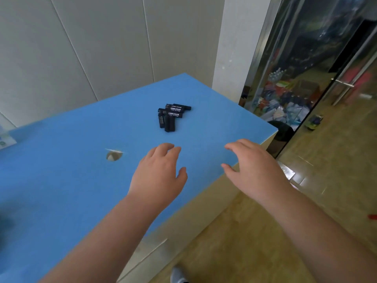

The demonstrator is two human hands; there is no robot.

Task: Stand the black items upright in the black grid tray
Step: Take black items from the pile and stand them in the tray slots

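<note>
Several small black items with white print (171,116) lie flat in a loose pile on the blue table top (71,180), towards its far right corner. My left hand (159,174) hovers over the table in front of the pile, fingers apart, holding nothing. My right hand (253,166) is over the table's right edge, also open and holding nothing. Both hands are apart from the pile. No black grid tray shows in the view.
A round hole (113,155) is cut in the table top left of my left hand. Papers (5,139) lie at the far left edge. Grey wall panels stand behind. A glass door (318,78) and wooden floor (265,231) are at the right.
</note>
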